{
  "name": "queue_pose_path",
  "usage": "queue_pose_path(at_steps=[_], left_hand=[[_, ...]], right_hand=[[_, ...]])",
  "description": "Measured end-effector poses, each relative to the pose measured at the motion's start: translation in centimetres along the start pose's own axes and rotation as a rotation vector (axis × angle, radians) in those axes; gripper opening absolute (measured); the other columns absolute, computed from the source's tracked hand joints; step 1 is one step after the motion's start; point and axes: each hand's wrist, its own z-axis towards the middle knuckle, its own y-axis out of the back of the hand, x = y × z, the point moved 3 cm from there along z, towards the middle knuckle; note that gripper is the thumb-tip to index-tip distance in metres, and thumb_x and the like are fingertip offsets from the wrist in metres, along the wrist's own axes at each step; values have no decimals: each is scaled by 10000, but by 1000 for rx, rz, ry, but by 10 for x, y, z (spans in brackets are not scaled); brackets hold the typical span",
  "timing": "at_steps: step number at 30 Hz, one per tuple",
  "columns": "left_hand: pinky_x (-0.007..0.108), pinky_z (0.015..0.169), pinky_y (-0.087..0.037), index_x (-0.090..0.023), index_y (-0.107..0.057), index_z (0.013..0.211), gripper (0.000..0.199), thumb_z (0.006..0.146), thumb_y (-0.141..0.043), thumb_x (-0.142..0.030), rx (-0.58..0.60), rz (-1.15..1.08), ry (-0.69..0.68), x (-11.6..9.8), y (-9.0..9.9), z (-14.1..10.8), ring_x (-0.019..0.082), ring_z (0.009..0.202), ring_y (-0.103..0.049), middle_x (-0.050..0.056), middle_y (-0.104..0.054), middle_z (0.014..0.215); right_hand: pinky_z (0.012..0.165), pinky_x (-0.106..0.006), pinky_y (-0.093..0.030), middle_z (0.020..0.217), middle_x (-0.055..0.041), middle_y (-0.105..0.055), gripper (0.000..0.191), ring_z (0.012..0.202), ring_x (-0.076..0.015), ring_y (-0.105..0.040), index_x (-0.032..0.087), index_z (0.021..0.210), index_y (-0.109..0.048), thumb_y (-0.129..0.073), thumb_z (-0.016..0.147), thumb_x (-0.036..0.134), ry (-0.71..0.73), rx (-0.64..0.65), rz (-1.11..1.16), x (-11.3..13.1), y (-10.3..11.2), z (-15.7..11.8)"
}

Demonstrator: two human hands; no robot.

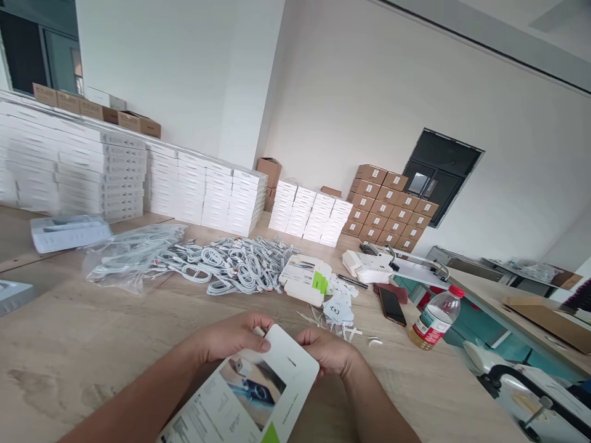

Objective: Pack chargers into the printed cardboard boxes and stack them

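A flat white printed package [252,397] with a photo panel and a green corner is held low in the middle of the view, tilted. My left hand [235,338] grips its upper left edge, thumb on the front face. At its upper right edge, my right hand [327,352] has its fingers bent around the border, partly behind the package. Beyond the hands lies a heap of coiled white cables [240,264]. A stack of similar flat printed packages [302,277] rests right of the cables, beside small white cards [338,307].
Stacks of white boxes [198,187] line the back of the table [92,344]. To the right are a phone [392,306], a pen [353,281] and a bottle [436,318]. A plastic bag of cables [133,255] lies at the left. Brown cartons [385,206] stand behind.
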Motion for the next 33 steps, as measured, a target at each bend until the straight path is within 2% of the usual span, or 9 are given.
queue_pose_path(at_steps=[6,10,12,16,19,22,27,29,33], left_hand=[[210,516,-420,-148,-706,868,349,586,-825,-316,-6,-29,17,4,-1,3,136,569,-590,6,-712,704],[226,512,-433,-146,-701,863,394,535,-846,-307,-14,-102,58,8,-4,3,156,559,-608,26,-724,700],[239,516,-446,-146,-698,856,404,517,-849,-304,-18,-160,72,8,-5,3,179,572,-632,45,-738,713],[266,556,-484,-153,-700,853,382,512,-826,-269,-123,-234,66,6,-3,5,207,620,-666,51,-755,733],[277,574,-495,-156,-697,860,369,518,-799,-250,-188,-198,76,8,0,7,216,645,-671,32,-752,729],[275,586,-482,-143,-689,884,351,561,-768,-253,-150,-139,67,10,1,9,235,694,-680,31,-753,748],[277,604,-466,-158,-675,930,356,600,-758,-264,-103,-107,55,12,2,10,238,725,-672,28,-752,785],[283,613,-473,-161,-673,925,357,597,-762,-269,-101,-106,58,12,1,9,236,725,-670,30,-753,794],[288,614,-483,-153,-673,913,363,578,-752,-266,-120,-99,53,11,1,10,238,722,-672,36,-748,797]], right_hand=[[390,-171,-290,525,77,-573,193,394,-45,-407,181,782,-738,-695,709,354,61,-38,-146,8,2,-3],[450,-189,-331,585,47,-613,109,494,-85,-487,186,723,-724,-661,728,275,142,-251,-366,14,7,-5],[448,-203,-318,545,41,-591,155,489,-101,-497,184,642,-683,-634,747,287,169,-327,-446,15,12,-6],[473,-231,-334,486,31,-560,285,477,-124,-499,189,538,-601,-610,772,353,267,-584,-565,17,38,-13],[567,-261,-402,608,-1,-645,227,579,-162,-566,198,668,-657,-545,799,346,328,-827,-588,17,66,-23],[661,-298,-433,745,-32,-705,218,694,-202,-615,215,796,-686,-503,804,333,344,-1009,-587,15,86,-32],[706,-333,-452,763,-38,-721,203,725,-227,-633,241,777,-697,-510,780,319,340,-1145,-584,8,100,-34],[755,-343,-474,831,-54,-738,228,783,-236,-652,233,806,-709,-503,784,329,344,-1191,-559,3,106,-35],[812,-351,-515,958,-109,-755,348,885,-259,-685,170,924,-721,-451,813,361,290,-1296,-468,-15,132,-41]])
